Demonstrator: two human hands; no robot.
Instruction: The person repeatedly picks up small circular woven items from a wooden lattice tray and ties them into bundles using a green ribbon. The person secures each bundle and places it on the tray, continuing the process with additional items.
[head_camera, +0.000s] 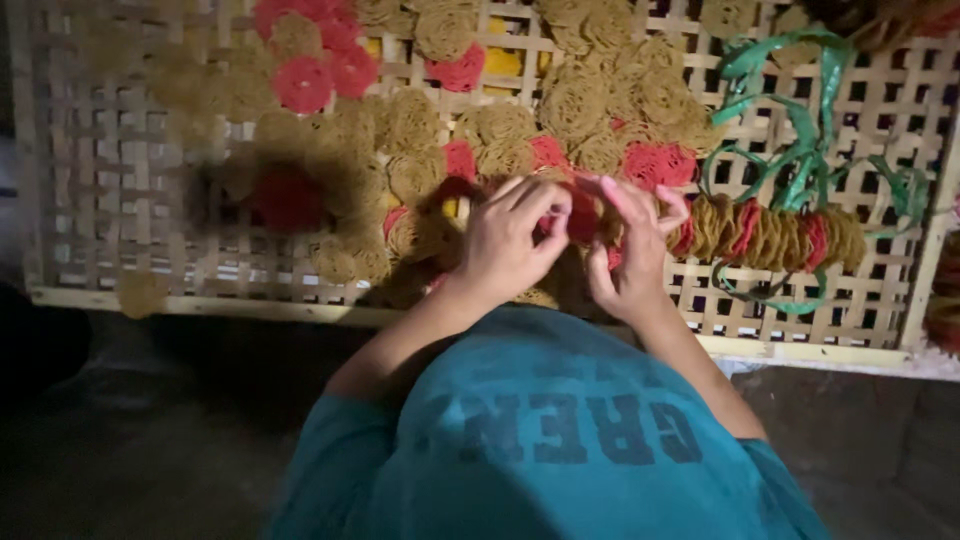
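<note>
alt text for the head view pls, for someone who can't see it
Two bare hands, left hand and right hand, meet over a red disc at the end of a row of stacked tan and red lacy discs bound with green strips. More loose discs lie spread on a woven bamboo tray. A teal shirt fills the foreground; the scene is dim.

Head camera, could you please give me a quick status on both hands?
Left hand and right hand together, pinching a red disc. Stacked row of discs beside right hand. Green strap lying across woven tray.
</note>
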